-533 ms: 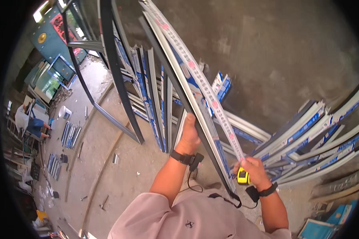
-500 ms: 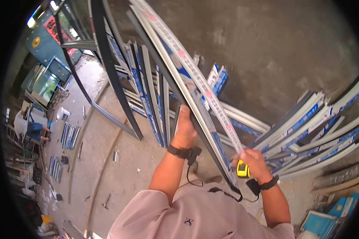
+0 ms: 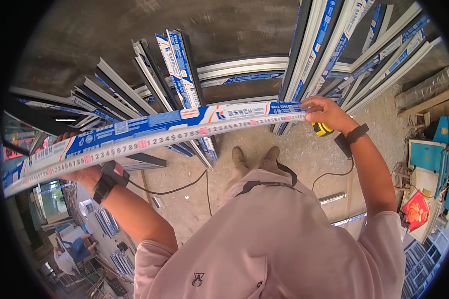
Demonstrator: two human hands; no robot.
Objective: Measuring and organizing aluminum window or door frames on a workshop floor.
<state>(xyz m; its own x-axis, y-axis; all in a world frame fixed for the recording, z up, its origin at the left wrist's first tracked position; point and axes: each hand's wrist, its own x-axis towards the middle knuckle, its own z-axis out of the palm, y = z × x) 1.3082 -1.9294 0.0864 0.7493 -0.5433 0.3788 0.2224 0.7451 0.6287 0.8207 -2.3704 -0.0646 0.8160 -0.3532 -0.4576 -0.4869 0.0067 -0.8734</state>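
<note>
A long profile bar (image 3: 159, 118) wrapped in blue and white film lies crosswise before me, nearly level. My left hand (image 3: 89, 175) is closed around its left part, with fingers showing above and below. Along the bar's near side runs the white blade of a tape measure (image 3: 184, 135), pulled out over most of its length. At the bar's right end my right hand (image 3: 329, 112) is closed, pinching the end and the blade together. The yellow tape case (image 3: 322, 129) hangs just under that hand, partly hidden by it.
Several wrapped profiles (image 3: 329, 45) lean on the wall ahead, more standing ahead left (image 3: 179, 70). Black cables (image 3: 184, 188) trail from both wrists. A teal machine (image 3: 426, 162) stands right. Far left, a person (image 3: 75, 251) is beside bundled profiles (image 3: 107, 222).
The bar and tape have swung from steeply slanted to nearly level across my front. My left hand has moved left and my right hand up; the view has turned right.
</note>
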